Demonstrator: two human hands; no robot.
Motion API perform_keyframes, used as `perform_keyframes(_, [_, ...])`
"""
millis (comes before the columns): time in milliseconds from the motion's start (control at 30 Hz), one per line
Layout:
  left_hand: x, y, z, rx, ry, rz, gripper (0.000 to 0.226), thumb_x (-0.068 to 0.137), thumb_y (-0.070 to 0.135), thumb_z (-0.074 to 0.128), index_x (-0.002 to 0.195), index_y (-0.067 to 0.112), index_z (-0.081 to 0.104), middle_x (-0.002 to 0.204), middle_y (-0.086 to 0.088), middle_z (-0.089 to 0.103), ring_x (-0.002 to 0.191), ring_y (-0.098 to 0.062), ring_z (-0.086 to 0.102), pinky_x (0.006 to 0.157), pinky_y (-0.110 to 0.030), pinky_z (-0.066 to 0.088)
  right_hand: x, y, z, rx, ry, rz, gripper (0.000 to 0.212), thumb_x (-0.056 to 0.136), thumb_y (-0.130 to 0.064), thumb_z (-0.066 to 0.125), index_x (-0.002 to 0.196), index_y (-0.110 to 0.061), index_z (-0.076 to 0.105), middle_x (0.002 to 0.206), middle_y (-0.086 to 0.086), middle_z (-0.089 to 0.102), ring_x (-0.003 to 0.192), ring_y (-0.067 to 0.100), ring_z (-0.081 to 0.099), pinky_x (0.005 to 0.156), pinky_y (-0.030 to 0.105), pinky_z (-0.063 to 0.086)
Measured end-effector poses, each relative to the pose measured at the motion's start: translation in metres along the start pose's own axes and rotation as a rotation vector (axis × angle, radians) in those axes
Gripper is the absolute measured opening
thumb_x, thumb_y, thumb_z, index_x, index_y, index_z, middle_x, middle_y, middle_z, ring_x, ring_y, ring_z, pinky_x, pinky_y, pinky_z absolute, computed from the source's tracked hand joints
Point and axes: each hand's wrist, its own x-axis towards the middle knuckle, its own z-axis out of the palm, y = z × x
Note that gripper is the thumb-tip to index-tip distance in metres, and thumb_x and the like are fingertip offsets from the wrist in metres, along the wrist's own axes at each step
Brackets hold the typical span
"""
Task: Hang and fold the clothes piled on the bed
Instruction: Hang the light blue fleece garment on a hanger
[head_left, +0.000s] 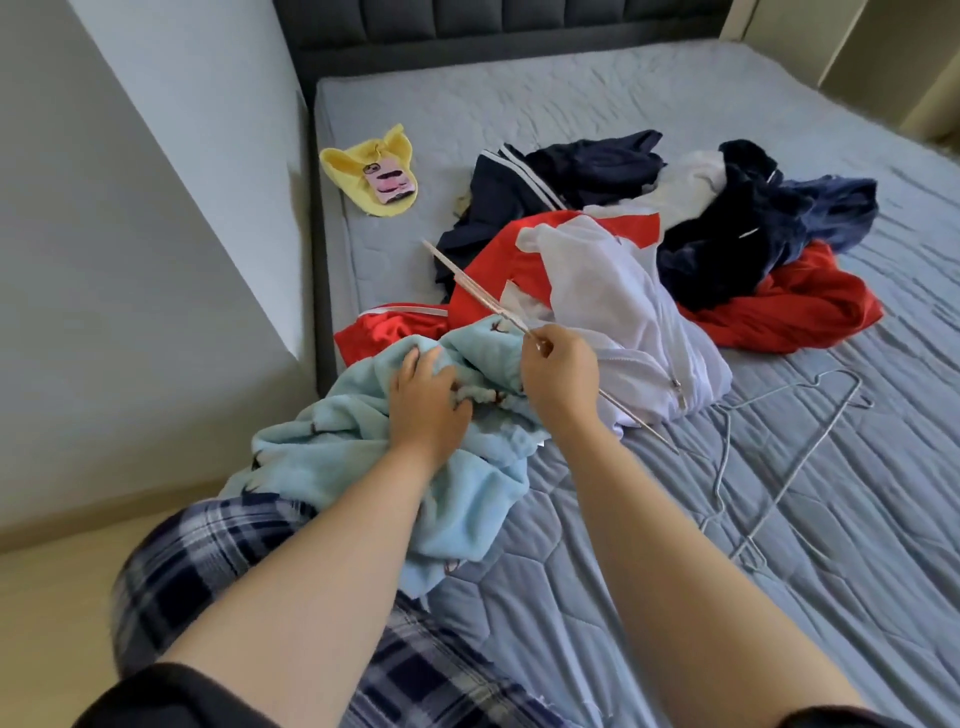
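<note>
Right hand (558, 370): hanger (467, 284); left hand (427, 408): fleece (322, 447)

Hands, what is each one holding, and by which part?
The right hand pinches a thin hanger about midway along it. The left hand grips the light blue fleece by a bunched fold.

Black short sleeves (171, 693), bare forearms (332, 545), and navy-and-white plaid trousers (208, 551).

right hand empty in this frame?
No: the right hand pinches a thin hanger, while the left hand grips the light blue fleece.
</note>
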Motion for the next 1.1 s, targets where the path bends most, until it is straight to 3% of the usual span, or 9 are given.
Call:
perform_keyframes(100, [0.014, -0.004, -0.025, -0.251, 0.051, -0.207, 0.014, 0.09, 0.017, 0.048, 0.085, 0.007, 0.056, 0.097, -0.016, 0.062, 0.095, -0.034, 0.054, 0.082, -0.042, 0.044, 0.003, -0.02, 0.006, 0.067, 0.021, -0.008, 0.02, 0.093, -0.015, 0.048, 0.078, -0.011, 0.061, 0.069, 0.0, 0.057, 0.064, 0.016, 0.047, 0.059, 0.027, 0.03])
perform_keyframes(200, [0.03, -0.017, -0.055, -0.343, 0.095, -0.355, 0.018, 0.095, 0.022, 0.046, 0.091, 0.008, 0.056, 0.097, -0.015, 0.063, 0.093, -0.033, 0.056, 0.072, -0.034, 0.039, 0.013, -0.045, 0.007, 0.195, 0.106, -0.053, 0.022, 0.093, -0.012, 0.048, 0.075, -0.01, 0.061, 0.067, -0.001, 0.053, 0.063, 0.014, 0.041, 0.057, 0.027, 0.027])
perform_keyframes(367, [0.042, -0.058, -0.125, -0.466, 0.247, -0.549, 0.021, 0.088, 0.027, 0.061, 0.091, 0.006, 0.061, 0.087, -0.008, 0.058, 0.086, -0.027, 0.056, 0.07, -0.029, 0.039, 0.02, -0.103, 0.011, 0.482, 0.184, -0.134, 0.024, 0.088, 0.002, 0.045, 0.07, -0.008, 0.056, 0.061, -0.006, 0.047, 0.056, 0.005, 0.038, 0.05, 0.012, 0.029])
perform_keyframes(533, [0.035, -0.087, -0.188, -0.627, 0.344, -0.657, 0.024, 0.081, 0.03, 0.071, 0.089, 0.007, 0.068, 0.085, -0.007, 0.063, 0.079, -0.021, 0.059, 0.07, -0.031, 0.046, 0.018, -0.151, 0.009, 0.775, 0.066, -0.137, 0.038, 0.084, 0.005, 0.044, 0.053, -0.017, 0.04, 0.045, -0.014, 0.033, 0.041, 0.0, 0.026, 0.041, 0.013, 0.02])
perform_keyframes(633, [0.023, -0.1, -0.221, -0.669, 0.411, -0.657, 0.023, 0.085, 0.029, 0.069, 0.097, 0.009, 0.068, 0.087, -0.005, 0.063, 0.079, -0.019, 0.058, 0.069, -0.026, 0.043, 0.021, -0.164, 0.004, 0.759, -0.018, -0.173, 0.032, 0.089, -0.008, 0.051, 0.058, -0.004, 0.045, 0.048, -0.006, 0.031, 0.042, 0.002, 0.023, 0.043, 0.019, 0.02])
perform_keyframes(767, [0.011, -0.115, -0.255, -0.729, 0.433, -0.635, 0.017, 0.088, 0.027, 0.065, 0.095, 0.011, 0.065, 0.092, -0.008, 0.065, 0.083, -0.022, 0.061, 0.072, -0.027, 0.045, 0.024, -0.168, 0.002, 0.637, -0.138, -0.23, 0.043, 0.091, -0.017, 0.056, 0.049, -0.014, 0.048, 0.039, -0.014, 0.033, 0.04, 0.002, 0.025, 0.042, 0.019, 0.022])
perform_keyframes(867, [0.003, -0.126, -0.273, -0.826, 0.477, -0.674, 0.025, 0.088, 0.023, 0.066, 0.104, 0.004, 0.064, 0.102, -0.013, 0.065, 0.094, -0.027, 0.062, 0.088, -0.035, 0.051, 0.02, -0.17, 0.004, 0.535, -0.159, -0.266, 0.036, 0.093, -0.02, 0.054, 0.07, 0.008, 0.06, 0.052, 0.001, 0.037, 0.051, 0.01, 0.029, 0.053, 0.026, 0.025])
perform_keyframes(933, [-0.002, -0.135, -0.283, -0.873, 0.511, -0.705, 0.029, 0.088, 0.022, 0.066, 0.108, 0.002, 0.062, 0.104, -0.014, 0.063, 0.097, -0.028, 0.061, 0.094, -0.041, 0.05, 0.017, -0.17, 0.007, 0.507, -0.154, -0.251, 0.036, 0.094, -0.021, 0.052, 0.079, 0.011, 0.06, 0.055, 0.005, 0.035, 0.053, 0.014, 0.028, 0.055, 0.029, 0.025])
perform_keyframes(1100, [-0.018, -0.148, -0.296, -0.855, 0.559, -0.678, 0.008, 0.089, 0.014, 0.063, 0.081, 0.014, 0.062, 0.095, -0.012, 0.064, 0.087, -0.022, 0.06, 0.086, -0.036, 0.05, 0.012, -0.168, 0.013, 0.458, -0.152, -0.191, 0.038, 0.096, -0.019, 0.049, 0.072, 0.011, 0.053, 0.054, 0.003, 0.028, 0.054, 0.016, 0.024, 0.054, 0.03, 0.022])
